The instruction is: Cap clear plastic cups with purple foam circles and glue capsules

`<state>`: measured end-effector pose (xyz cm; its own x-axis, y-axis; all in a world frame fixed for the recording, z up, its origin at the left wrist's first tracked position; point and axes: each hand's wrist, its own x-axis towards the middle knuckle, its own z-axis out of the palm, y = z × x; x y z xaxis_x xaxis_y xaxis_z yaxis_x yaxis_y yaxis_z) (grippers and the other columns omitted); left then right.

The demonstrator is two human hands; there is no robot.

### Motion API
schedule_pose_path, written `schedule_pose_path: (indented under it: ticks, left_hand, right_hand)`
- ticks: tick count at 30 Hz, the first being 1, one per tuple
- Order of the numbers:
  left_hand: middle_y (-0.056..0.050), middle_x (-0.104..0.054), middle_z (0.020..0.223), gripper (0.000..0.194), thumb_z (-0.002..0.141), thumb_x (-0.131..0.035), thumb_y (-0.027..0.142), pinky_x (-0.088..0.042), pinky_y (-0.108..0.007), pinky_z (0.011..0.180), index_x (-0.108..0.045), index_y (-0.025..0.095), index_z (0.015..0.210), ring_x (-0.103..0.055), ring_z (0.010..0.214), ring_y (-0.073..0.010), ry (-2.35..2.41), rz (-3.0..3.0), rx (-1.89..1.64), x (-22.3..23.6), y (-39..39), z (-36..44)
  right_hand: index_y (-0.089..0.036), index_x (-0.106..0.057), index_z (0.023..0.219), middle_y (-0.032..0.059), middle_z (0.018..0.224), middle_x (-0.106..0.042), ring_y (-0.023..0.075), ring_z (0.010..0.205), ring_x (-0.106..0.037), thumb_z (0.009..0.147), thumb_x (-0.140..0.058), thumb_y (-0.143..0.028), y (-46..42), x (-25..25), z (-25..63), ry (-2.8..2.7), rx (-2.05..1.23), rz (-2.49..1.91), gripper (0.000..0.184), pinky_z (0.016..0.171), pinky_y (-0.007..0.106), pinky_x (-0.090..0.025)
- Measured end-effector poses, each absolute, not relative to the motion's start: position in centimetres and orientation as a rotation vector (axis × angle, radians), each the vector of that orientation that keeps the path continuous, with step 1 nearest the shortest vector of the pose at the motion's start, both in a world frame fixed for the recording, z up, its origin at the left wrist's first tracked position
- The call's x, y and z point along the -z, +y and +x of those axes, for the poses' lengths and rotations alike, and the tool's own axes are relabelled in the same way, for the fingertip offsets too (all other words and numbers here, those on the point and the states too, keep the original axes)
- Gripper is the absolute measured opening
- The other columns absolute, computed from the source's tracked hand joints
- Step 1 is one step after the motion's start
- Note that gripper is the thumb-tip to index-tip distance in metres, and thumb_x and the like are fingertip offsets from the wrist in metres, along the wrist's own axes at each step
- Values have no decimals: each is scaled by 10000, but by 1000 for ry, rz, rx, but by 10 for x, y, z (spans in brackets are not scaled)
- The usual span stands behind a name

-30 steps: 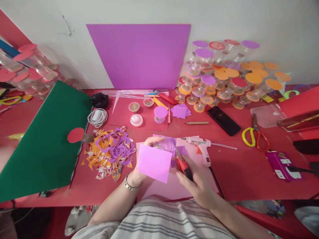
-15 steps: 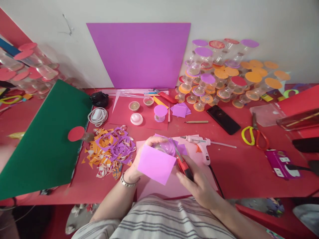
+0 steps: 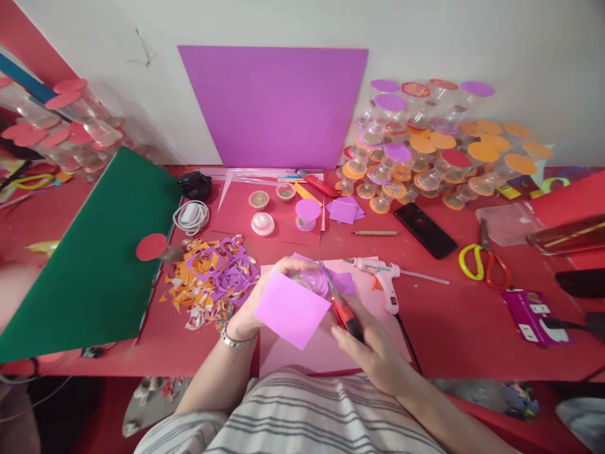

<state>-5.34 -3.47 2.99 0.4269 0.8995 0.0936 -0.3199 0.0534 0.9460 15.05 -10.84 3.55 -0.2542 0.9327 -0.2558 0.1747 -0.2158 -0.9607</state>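
The left hand [image 3: 258,297] is closed around a clear plastic hourglass [image 3: 309,280], partly hidden behind a purple paper square [image 3: 293,309], all left of the pink hot glue gun [image 3: 388,284]. The right hand [image 3: 371,343] is clamped on red-and-black-handled scissors [image 3: 347,318], nearer the wearer than the glue gun; whether the blades touch paper, I cannot tell. A pink sheet [image 3: 293,359] lies partly under the glue gun. Beyond it is a black phone [image 3: 425,230]; well left of it, paper scraps [image 3: 215,271]; right of it, yellow-and-orange-handled scissors [image 3: 484,239] on the red desk [image 3: 454,328].
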Motion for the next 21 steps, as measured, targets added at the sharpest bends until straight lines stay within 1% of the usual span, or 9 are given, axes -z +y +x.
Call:
schedule_pose_path:
  ticks: [2,3,5,7,11,14,17,19,21]
  left_hand:
    - [-90,-715,1189,528,818,-707,637,-500,-355,846,-720,240,1165,-664,920,-232,666,1169,-1036,-28,-38,-57]
    - [-93,-717,1189,501,827,-711,612,-503,-361,857,-722,238,1161,-668,927,-237,694,1174,-1045,-26,-40,-58]
    - [-98,-718,1200,440,829,-735,558,-499,-404,944,-729,243,1137,-672,1040,-282,759,1172,-1078,-24,-44,-63]
    - [-102,-716,1212,431,801,-772,543,-486,-453,1015,-733,252,1117,-653,1148,-326,799,1151,-1121,-23,-49,-68]
    - [-122,-725,1198,495,756,-803,577,-508,-490,1027,-736,236,1109,-673,1146,-344,792,1118,-1122,-21,-60,-86]
    - [-125,-737,1180,444,768,-811,527,-531,-466,1026,-747,225,1088,-689,1132,-328,875,1089,-1123,-15,-70,-107]
    - [-88,-749,1165,387,762,-841,401,-568,-438,996,-747,240,1101,-703,1112,-298,1003,1050,-1153,-6,-80,-129]
    - [-66,-753,1153,372,780,-826,326,-579,-440,984,-741,240,1132,-706,1114,-306,1067,1041,-1166,0,-84,-138]
    - [-77,-757,1133,377,801,-801,303,-578,-467,999,-734,229,1165,-704,1126,-325,1123,1046,-1178,5,-86,-143]
  right_hand:
    - [-216,-524,1034,-34,742,-501,122,609,-426,922,-522,-351,-108,-34,148,-1407,-1549,-1361,175,554,249,-395]
    - [-214,-525,1043,-30,744,-516,124,607,-437,918,-527,-352,-107,-33,147,-1413,-1555,-1363,187,557,253,-402]
    - [-215,-530,1042,-30,734,-520,128,602,-451,911,-528,-349,-107,-32,143,-1434,-1565,-1368,187,566,259,-412]
    - [-220,-541,1035,-26,740,-519,137,617,-474,903,-528,-344,-106,-30,140,-1471,-1564,-1373,182,589,266,-430]
    - [-232,-553,1099,-5,805,-570,168,702,-541,874,-549,-348,-103,-25,131,-1560,-1576,-1386,252,671,290,-468]
    - [-237,-560,1047,-7,799,-578,173,726,-552,860,-536,-321,-98,-18,116,-1640,-1633,-1362,206,700,295,-464]
    - [-238,-538,955,-27,727,-520,155,662,-502,840,-527,-304,-93,-11,96,-1682,-1712,-1356,134,634,273,-425]
    - [-241,-514,930,-42,696,-478,141,610,-466,831,-524,-312,-89,-6,83,-1673,-1771,-1351,123,577,257,-390]
    - [-244,-494,919,-53,682,-450,129,569,-440,835,-516,-327,-87,-2,73,-1654,-1810,-1344,120,541,248,-364]
